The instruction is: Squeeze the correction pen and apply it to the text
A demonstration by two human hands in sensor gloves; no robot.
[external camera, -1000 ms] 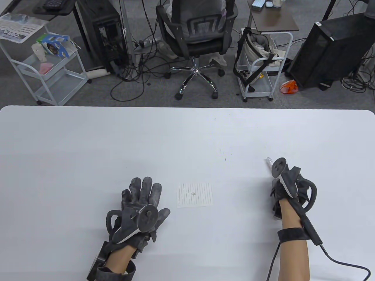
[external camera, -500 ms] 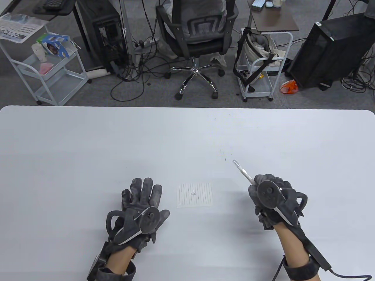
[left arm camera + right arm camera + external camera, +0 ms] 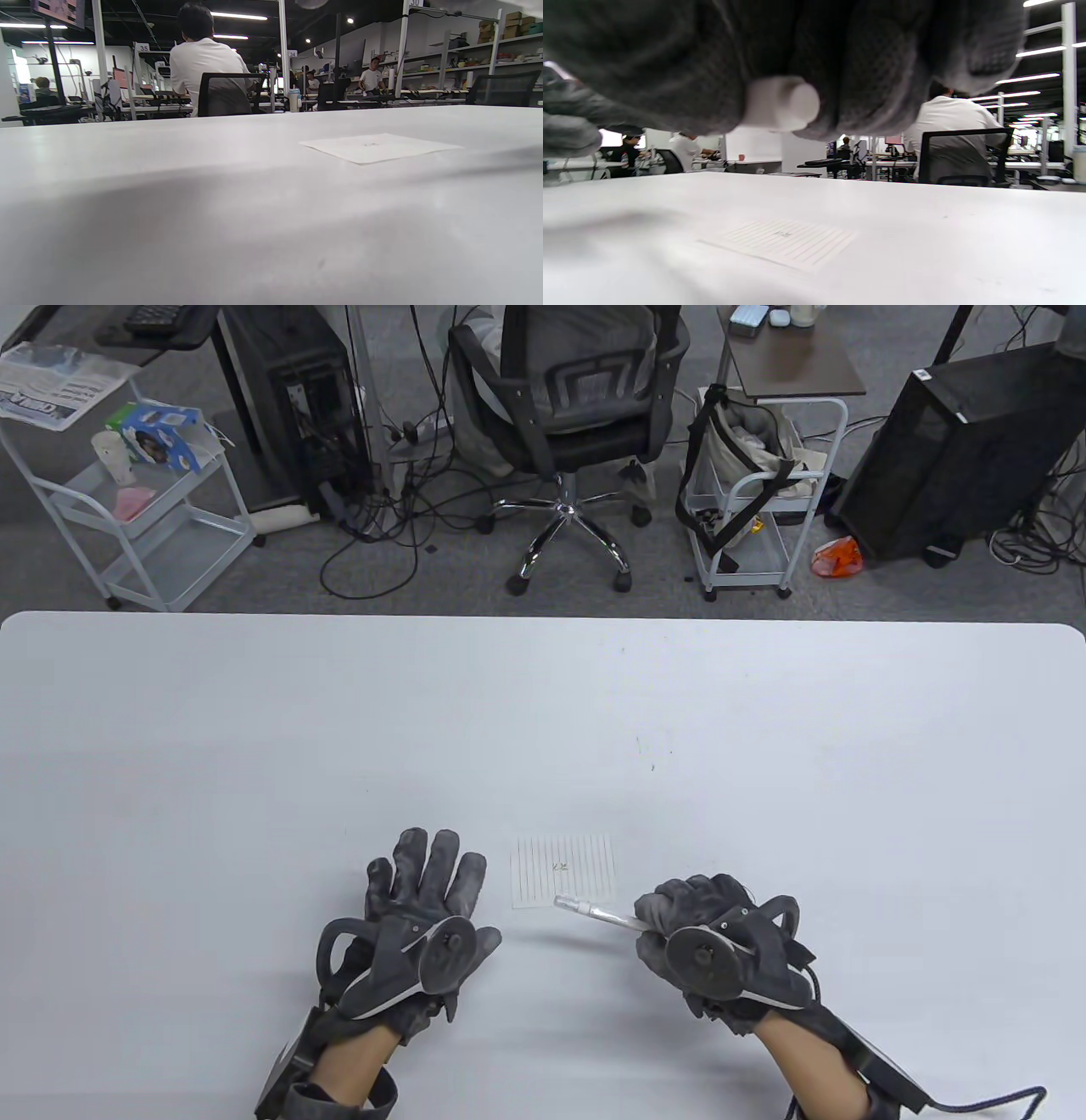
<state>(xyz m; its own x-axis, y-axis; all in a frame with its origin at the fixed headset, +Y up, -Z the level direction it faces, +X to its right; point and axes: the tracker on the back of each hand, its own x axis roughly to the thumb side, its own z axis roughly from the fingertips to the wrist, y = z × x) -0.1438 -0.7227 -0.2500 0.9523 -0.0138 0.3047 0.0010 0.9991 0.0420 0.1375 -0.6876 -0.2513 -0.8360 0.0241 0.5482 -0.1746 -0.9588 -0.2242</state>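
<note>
A small lined paper (image 3: 563,871) with a short written mark at its middle lies flat on the white table (image 3: 543,712); it also shows in the left wrist view (image 3: 377,147) and the right wrist view (image 3: 782,241). My right hand (image 3: 679,920) grips a white correction pen (image 3: 598,912), its tip pointing left over the paper's near edge. The pen's butt end (image 3: 780,103) shows between my gloved fingers in the right wrist view. My left hand (image 3: 424,882) rests flat on the table, fingers spread, just left of the paper and apart from it.
Beyond the table's far edge stand an office chair (image 3: 568,407), two white carts (image 3: 144,509) (image 3: 755,492) and computer towers (image 3: 959,449). A few small dark specks (image 3: 649,755) mark the table behind the paper.
My right hand has carried the pen from the right side of the table down and left to the paper's near edge, the tip swinging from far-pointing to left-pointing. My left hand shifted slightly right.
</note>
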